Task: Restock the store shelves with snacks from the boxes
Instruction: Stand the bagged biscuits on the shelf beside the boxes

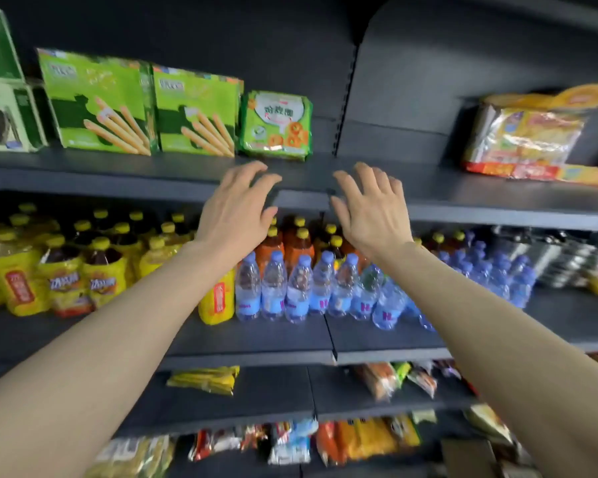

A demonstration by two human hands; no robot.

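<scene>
Both my hands reach toward the front edge of the upper shelf (pixel 377 170). My left hand (pixel 237 207) is open, fingers spread, holding nothing. My right hand (pixel 370 208) is open too, and empty. Just behind my left fingertips a green snack pack with orange rings (pixel 276 125) stands upright on the shelf. To its left stand two green biscuit-stick boxes (pixel 99 103) (pixel 195 113). Neither hand touches any package.
A yellow-orange multipack bag (pixel 529 132) lies at the right of the upper shelf. Green-white boxes (pixel 4 112) stand far left. Below are yellow tea bottles (pixel 63 267) and water bottles (pixel 297 288). Lower shelves hold snack bags (pixel 290 439).
</scene>
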